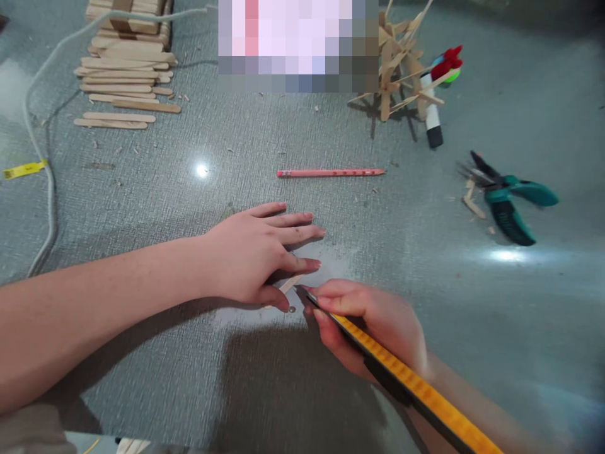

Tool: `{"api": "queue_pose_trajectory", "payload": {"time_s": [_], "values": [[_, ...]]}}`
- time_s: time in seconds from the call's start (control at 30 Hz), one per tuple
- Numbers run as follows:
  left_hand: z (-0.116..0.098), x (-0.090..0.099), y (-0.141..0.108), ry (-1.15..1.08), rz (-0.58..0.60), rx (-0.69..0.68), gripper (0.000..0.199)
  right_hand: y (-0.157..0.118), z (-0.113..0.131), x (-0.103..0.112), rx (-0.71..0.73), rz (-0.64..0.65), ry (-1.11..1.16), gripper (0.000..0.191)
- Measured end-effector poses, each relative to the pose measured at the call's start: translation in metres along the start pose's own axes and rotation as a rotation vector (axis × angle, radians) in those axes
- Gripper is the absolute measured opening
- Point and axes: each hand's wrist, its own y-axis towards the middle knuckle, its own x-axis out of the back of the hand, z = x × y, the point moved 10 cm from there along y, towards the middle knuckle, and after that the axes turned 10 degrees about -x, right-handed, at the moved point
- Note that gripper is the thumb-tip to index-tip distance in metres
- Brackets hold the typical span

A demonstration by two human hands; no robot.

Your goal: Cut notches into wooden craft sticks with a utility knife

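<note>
My left hand (258,255) lies on the grey table with its fingers spread. Its thumb and index finger rest beside a small pale piece of wooden craft stick (290,284), which is partly covered by the hand. A yellow and black utility knife (392,358) is gripped in my right hand (373,315), thumb and fingers closed near its front end. The knife's tip points left and sits close to the wood piece; I cannot tell whether it touches. A small round speck (292,309) lies by my left thumb.
A pink pencil (331,173) lies beyond my hands. Green-handled pliers (513,195) are at the right, near wood scraps (472,205). Craft sticks (123,79) lie at the upper left beside a grey cable (50,195). A stick structure (401,63) and a white marker (432,116) are at the back right.
</note>
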Motion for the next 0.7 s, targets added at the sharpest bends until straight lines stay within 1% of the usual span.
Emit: {"api": "queue_pose_trajectory", "payload": {"time_s": [0.23,0.7], "values": [[0.0001,-0.0004,0.0008,0.002,-0.008,-0.001,0.061,0.0003,0.0044,0.0001,0.021,-0.021,0.009,0.03],[-0.0009,0.0025,0.0014,-0.027,-0.047,-0.009,0.06,0.0014,0.0071,-0.0017,0.032,-0.035,-0.006,0.031]]}}
